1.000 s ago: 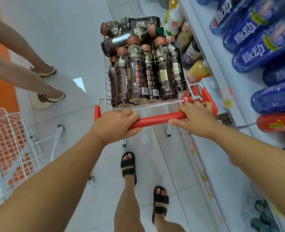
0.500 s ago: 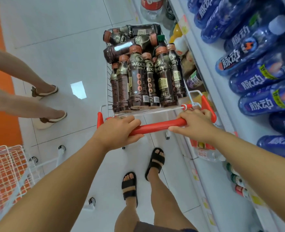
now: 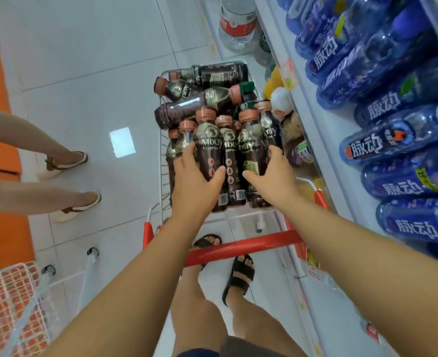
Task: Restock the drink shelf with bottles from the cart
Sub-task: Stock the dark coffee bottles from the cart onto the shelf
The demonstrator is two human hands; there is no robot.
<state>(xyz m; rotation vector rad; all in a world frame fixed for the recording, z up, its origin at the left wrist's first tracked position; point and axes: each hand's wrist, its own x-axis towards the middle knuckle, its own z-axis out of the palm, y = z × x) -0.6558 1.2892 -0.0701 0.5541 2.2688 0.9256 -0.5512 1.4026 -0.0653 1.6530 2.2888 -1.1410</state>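
Both hands have left the red handle bar (image 3: 238, 247) and now reach past it into the cart (image 3: 164, 176). Just beyond the bar, the left hand (image 3: 194, 176) wraps the tallest upright coffee bottle (image 3: 209, 148), with the fingers on one side and the thumb across its dark label. The right hand (image 3: 274, 176) cups the neighbouring upright bottles (image 3: 250, 148) with the thumb in front. Its palm hides the contact, so whether it truly grips cannot be told. Both hands cover the lower labels, and only barcodes show beneath. The bottles are dark, glossy plastic with copper-brown caps. Some stand nearest the bar and others lie stacked at the cart's far end. The basket is thin white wire. Beside the bar runs the white shelf (image 3: 315, 140), whose translucent blue drink bottles (image 3: 393, 140) are cut off by the frame edge.
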